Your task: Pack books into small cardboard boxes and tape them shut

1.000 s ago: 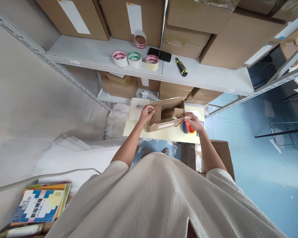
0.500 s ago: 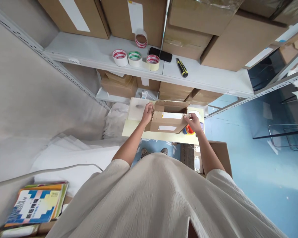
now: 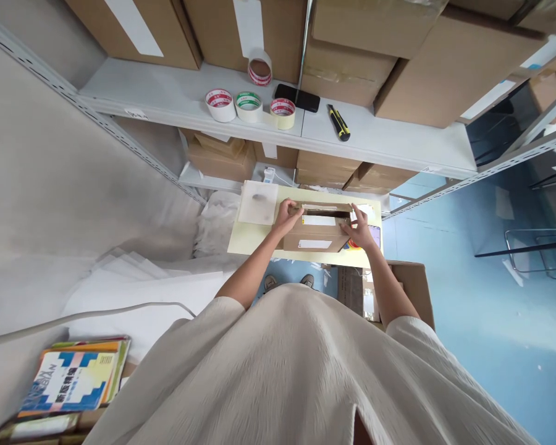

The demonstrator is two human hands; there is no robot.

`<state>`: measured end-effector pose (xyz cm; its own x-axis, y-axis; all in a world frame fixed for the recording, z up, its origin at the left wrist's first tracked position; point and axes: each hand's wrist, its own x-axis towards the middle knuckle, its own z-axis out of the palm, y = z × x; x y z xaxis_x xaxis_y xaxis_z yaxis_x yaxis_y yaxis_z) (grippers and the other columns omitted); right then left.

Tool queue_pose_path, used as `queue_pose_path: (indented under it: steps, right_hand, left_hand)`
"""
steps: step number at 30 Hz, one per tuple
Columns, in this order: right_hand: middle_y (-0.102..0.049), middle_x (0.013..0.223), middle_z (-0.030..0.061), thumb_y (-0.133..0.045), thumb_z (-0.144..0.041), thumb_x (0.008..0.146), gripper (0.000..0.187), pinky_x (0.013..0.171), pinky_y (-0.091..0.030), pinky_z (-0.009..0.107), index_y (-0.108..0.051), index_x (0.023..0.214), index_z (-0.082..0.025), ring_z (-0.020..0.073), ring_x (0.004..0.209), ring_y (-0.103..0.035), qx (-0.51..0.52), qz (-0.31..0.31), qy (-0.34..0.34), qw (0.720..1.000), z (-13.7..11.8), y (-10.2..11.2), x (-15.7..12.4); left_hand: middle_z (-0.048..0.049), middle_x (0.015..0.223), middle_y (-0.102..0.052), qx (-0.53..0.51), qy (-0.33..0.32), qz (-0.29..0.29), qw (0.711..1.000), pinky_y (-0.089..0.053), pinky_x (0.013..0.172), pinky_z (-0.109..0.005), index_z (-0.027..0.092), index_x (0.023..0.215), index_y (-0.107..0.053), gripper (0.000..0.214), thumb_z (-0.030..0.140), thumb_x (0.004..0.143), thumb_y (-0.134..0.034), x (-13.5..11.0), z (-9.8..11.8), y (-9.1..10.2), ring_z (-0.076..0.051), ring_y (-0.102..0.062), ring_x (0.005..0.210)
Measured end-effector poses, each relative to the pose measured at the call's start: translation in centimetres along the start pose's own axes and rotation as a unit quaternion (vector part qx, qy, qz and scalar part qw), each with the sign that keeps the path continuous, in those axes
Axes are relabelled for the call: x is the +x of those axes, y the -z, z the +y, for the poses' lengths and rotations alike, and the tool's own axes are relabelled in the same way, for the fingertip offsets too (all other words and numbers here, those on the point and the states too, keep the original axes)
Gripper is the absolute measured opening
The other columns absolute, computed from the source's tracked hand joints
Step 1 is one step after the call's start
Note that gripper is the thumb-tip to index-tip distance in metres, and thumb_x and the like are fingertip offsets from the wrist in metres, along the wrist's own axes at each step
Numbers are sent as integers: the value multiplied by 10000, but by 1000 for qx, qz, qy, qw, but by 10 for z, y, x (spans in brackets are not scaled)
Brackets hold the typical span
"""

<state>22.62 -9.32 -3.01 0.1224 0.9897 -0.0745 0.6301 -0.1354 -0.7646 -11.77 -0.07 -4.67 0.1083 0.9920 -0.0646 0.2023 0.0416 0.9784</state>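
A small brown cardboard box (image 3: 301, 232) with white labels sits on the pale yellow tabletop (image 3: 254, 238). Its top flaps are folded inward, with a dark gap between them. My left hand (image 3: 286, 219) grips the box's upper left corner, thumb over the flap. At the right end, my right hand (image 3: 360, 230) has its fingers on the flap's far edge and its thumb on the near one. Partly hidden by that hand are a red and yellow roll (image 3: 352, 243) and a phone (image 3: 375, 235). A white sheet (image 3: 258, 202) lies left of the box.
Above the table runs a grey shelf (image 3: 167, 93) with tape rolls (image 3: 249, 107), a black phone-like object (image 3: 297, 97), a yellow-black box cutter (image 3: 338, 123) and large cartons (image 3: 245, 31). An open carton (image 3: 417, 287) stands at lower right. Books (image 3: 69, 377) lie at lower left.
The box's top flaps have come down over its opening, which is now a narrow gap. My left hand has moved right onto the top corner, and the right hand's fingers have spread over the flaps.
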Motion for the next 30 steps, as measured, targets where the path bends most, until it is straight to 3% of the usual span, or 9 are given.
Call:
queue_pose_path:
  steps: [2,4,9,12,15,18,23,27,30]
  right_hand:
    - [-484,1685,189,-768,-685,979,853,1293,-578,616,-620,1740,-329,386,1448,-621,-2,-12,2,1000,6,-1,-3]
    - [-519,1657,189,-746,-672,989,725,1285,-584,621,-714,1616,-309,380,1420,-644,3,-26,-7,1000,9,-3,-7]
    - [-579,1614,183,-771,-678,968,659,1129,-682,584,-747,1505,-296,338,1228,-716,24,-29,-23,999,8,-15,-19]
    - [-586,1579,164,-797,-708,934,643,1123,-684,579,-765,1432,-302,329,1209,-716,20,-20,-20,999,6,-27,-26]
    - [-561,1578,167,-822,-723,917,649,1129,-681,593,-766,1400,-295,338,1229,-713,21,-18,-24,999,6,-37,-33]
    - [-545,1582,181,-830,-734,933,664,1149,-673,604,-757,1413,-281,362,1297,-699,20,-38,-23,999,6,-42,-42]
    - [-533,1653,205,-805,-786,964,695,1155,-667,600,-753,1429,-273,395,1422,-653,22,-43,-16,999,3,-48,-59]
    - [-623,1637,188,-674,-800,1045,655,1158,-659,553,-749,1450,-289,357,1361,-701,39,-30,-26,998,12,-47,-64]
    - [-736,1495,205,-510,-743,1119,639,1115,-660,544,-729,1453,-245,345,1228,-754,14,11,-105,994,36,-36,-60]
  left_hand:
    - [-127,1367,-726,12,15,25,1000,-499,1297,-423,271,1076,-604,181,370,1043,-751,-13,-7,-9,-282,-651,1467]
    - [-126,1284,-734,27,13,41,999,-514,1284,-441,273,994,-587,138,319,1070,-692,-22,-12,-14,-291,-649,1482]
    - [-133,1234,-757,81,-29,48,995,-570,1246,-473,287,915,-603,170,175,1007,-693,-31,-17,-6,-316,-634,1555]
    - [-166,1335,-753,137,-48,32,989,-585,1246,-477,284,936,-622,170,140,981,-700,-39,-17,4,-323,-638,1572]
    - [-220,1577,-690,227,-67,12,971,-485,1380,-570,260,1045,-681,157,122,971,-693,-52,-11,8,-360,-572,1668]
    - [-232,1799,-558,316,-98,-12,944,-229,1510,-705,218,1258,-742,320,130,954,-696,-68,1,-4,-415,-351,1824]
    - [-175,1950,-411,374,-132,-153,905,-188,1534,-639,211,1762,-570,659,343,1118,-591,-97,15,-48,-363,-286,1864]
    - [-194,1981,-326,363,-130,-183,904,-61,1541,-650,172,1851,-481,760,437,1146,-581,-112,7,-63,-377,-223,1882]
    - [-181,1982,-319,336,-124,-181,916,-29,1539,-662,184,1846,-502,762,447,1136,-593,-112,1,-60,-384,-205,1885]
